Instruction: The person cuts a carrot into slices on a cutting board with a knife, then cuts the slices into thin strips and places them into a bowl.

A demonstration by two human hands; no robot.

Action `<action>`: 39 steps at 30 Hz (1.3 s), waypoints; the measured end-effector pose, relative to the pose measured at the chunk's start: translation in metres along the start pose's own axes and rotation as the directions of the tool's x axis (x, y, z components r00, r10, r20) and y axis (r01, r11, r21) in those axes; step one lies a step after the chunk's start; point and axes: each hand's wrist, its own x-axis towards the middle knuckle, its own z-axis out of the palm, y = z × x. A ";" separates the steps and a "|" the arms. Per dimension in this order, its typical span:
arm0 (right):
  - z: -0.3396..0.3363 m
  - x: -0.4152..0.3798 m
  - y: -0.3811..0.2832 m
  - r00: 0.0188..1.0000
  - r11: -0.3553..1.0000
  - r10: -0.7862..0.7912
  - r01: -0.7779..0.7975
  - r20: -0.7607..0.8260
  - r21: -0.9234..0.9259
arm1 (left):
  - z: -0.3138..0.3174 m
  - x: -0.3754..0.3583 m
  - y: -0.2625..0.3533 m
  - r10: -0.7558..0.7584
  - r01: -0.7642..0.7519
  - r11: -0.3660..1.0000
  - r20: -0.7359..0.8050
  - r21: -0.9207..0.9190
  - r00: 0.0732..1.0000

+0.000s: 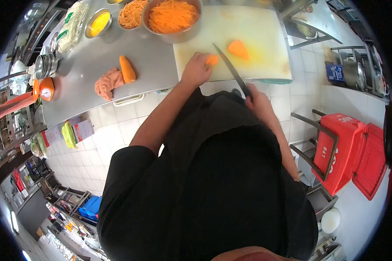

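My left hand is closed on a small carrot piece at the left part of the white cutting board. In my right hand is the handle of a long knife; its blade points up and left over the board, just right of the carrot piece. A larger carrot chunk lies on the board to the right of the blade, with wet orange stains round it. Behind the board's left edge stands a metal bowl of carrot strips.
On the steel counter are a whole carrot, a crumpled pinkish cloth, more carrot strips, a bowl of yellow liquid and bagged noodles. A red bin and a stool frame stand at the right.
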 end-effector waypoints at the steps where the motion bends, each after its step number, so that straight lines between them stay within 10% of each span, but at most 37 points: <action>1: 0.008 0.001 0.000 1.000 1.000 -0.006 0.006 -0.017 -0.022 | 0.000 -0.001 -0.003 0.006 -0.005 1.000 0.006 -0.025 1.000; 39: 0.027 0.021 -0.006 1.000 0.999 -0.001 0.000 0.029 0.034 | -0.009 0.015 -0.037 -0.146 0.152 0.983 0.063 -0.105 0.987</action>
